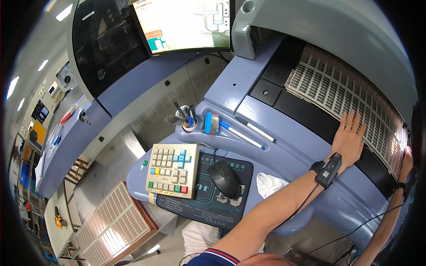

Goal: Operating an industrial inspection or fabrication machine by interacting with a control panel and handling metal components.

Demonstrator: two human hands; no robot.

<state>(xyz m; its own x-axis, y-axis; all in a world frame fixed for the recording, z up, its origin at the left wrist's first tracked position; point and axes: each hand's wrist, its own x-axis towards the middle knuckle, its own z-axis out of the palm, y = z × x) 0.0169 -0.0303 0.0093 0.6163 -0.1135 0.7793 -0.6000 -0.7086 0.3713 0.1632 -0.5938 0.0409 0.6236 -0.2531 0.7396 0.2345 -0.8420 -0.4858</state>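
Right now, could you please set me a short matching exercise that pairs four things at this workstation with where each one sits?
Things:
1. computer mouse
2. keypad with coloured keys
3. left hand
4. pen cup

Places:
A. flat on the perforated metal sheet
B. on the dark printed mat
C. left of the mouse, overlapping the mat's edge
D. on the ledge behind the keypad, beside a blue marker

Pairs: 1-B, 2-C, 3-A, 4-D
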